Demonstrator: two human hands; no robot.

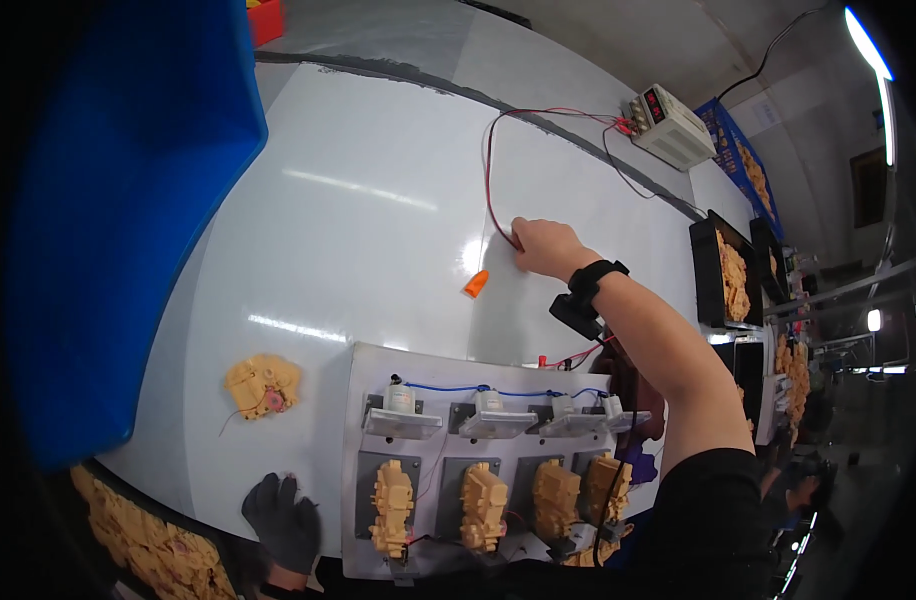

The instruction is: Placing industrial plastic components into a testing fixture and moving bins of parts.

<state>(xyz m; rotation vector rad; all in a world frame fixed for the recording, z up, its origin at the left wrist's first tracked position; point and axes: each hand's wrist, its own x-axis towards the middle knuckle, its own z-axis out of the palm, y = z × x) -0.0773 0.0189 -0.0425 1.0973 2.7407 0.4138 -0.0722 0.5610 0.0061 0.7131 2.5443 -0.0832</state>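
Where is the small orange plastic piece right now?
In the head view, the small orange plastic piece lies on the white table near centre, just left of the right hand pinching the red wire.

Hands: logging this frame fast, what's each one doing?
Left hand: gloved, open, flat on the white table, holding nothing.
Right hand: bare, closed, pinching the red wire.

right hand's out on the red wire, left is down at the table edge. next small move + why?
Probably draw the red wire back toward the white fixture board. The right hand is pinching it far out on the table, beside an orange cap, while the four tan parts sit on the board near the gloved left hand.
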